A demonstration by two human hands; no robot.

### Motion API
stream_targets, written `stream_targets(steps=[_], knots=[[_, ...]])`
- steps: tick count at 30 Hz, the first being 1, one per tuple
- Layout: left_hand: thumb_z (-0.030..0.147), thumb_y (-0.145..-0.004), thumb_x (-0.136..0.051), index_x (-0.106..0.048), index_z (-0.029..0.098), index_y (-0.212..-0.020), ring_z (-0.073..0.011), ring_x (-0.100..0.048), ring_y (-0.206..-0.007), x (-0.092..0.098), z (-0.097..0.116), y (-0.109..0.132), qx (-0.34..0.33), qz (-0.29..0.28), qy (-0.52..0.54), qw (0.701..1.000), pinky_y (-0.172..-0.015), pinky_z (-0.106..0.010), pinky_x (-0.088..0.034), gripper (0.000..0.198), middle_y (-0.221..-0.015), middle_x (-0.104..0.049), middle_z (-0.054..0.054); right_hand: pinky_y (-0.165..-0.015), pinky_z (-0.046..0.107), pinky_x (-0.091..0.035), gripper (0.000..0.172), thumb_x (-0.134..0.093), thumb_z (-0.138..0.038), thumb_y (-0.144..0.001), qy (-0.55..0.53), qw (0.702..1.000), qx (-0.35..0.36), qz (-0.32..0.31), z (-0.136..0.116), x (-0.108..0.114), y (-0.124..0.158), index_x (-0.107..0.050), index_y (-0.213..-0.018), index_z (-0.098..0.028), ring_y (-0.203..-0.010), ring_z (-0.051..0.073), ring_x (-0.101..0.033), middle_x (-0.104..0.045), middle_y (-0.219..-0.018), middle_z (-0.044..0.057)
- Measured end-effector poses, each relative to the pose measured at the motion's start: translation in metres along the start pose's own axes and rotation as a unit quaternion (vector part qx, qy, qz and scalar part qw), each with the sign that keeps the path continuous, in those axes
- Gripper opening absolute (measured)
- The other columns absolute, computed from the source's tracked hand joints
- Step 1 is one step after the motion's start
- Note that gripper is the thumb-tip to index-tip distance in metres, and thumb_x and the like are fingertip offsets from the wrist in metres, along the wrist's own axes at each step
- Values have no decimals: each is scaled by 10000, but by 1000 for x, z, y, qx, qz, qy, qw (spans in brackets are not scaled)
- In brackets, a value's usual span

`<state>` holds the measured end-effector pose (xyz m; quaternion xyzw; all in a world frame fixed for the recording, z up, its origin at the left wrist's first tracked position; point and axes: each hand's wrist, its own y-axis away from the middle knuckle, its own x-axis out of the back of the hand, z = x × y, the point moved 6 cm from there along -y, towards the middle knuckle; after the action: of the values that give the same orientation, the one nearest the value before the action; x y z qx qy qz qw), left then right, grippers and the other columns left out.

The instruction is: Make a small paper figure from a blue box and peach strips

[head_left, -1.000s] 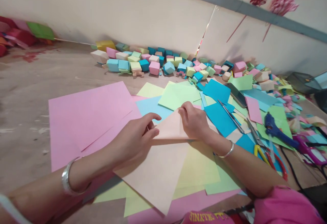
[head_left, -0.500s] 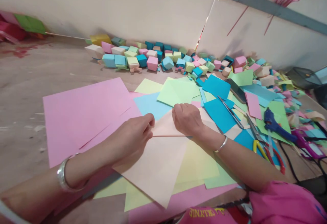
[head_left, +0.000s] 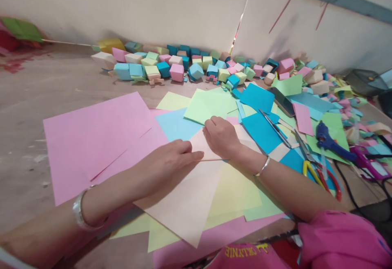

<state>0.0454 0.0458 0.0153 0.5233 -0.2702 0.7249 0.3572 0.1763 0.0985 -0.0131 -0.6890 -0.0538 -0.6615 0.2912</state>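
A sheet of peach paper lies folded over, its crease running sideways between my hands. My left hand rests on it with the index finger stretched along the crease; the other fingers are partly hidden beneath. Just to the right, my right hand is closed, knuckles up, its curled fingers pressing the folded part down. Under the peach sheet spread yellow paper and other coloured sheets. A large pink sheet lies by my left forearm, with light green paper beyond my hands.
Several small paper cubes line the wall. To the right lie blue paper, tweezers, scissors, a phone and a blue glue gun with a dark cable. A green card is at far left.
My left hand has slid right along the crease, and its index finger now points out instead of being curled. My right hand stays closed on the fold. The view has shifted slightly.
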Motion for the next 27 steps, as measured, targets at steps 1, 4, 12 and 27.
stream_targets(steps=[1,4,12,27], knots=[[176,-966,-338,-635,185,-1056,-171,-489,-732,-3,3,-2,-13,-17,2,1000,-620,-288,-339,310,-830,-569,-52,-609,332,-242,206,-400,-179,-936,-1,1000,0,3,0,0,0,-562,-811,-162,-693,198,-424,-555,-785,74],[163,-986,-307,-587,189,-1203,-162,-496,-707,-9,5,-4,-24,-51,-33,998,-599,-276,-345,355,-828,-566,-45,-605,331,-238,204,-400,-178,-933,-3,1000,1,13,0,-1,0,-565,-815,-164,-688,198,-418,-555,-785,73],[78,-917,-381,-616,207,-1188,-182,-536,-670,-13,8,9,-5,-103,-79,992,-552,-297,-352,381,-783,-612,-45,-608,333,-236,215,-397,-189,-944,-9,1000,-1,6,1,0,0,-574,-826,-159,-695,197,-421,-569,-804,81],[-44,-725,-364,-665,162,-815,-241,-592,-733,10,12,23,48,-34,-91,994,-581,-359,-450,375,-815,-649,-91,-613,334,-240,217,-392,-175,-940,-6,1000,6,8,1,-2,0,-569,-814,-157,-696,201,-412,-563,-801,87]])
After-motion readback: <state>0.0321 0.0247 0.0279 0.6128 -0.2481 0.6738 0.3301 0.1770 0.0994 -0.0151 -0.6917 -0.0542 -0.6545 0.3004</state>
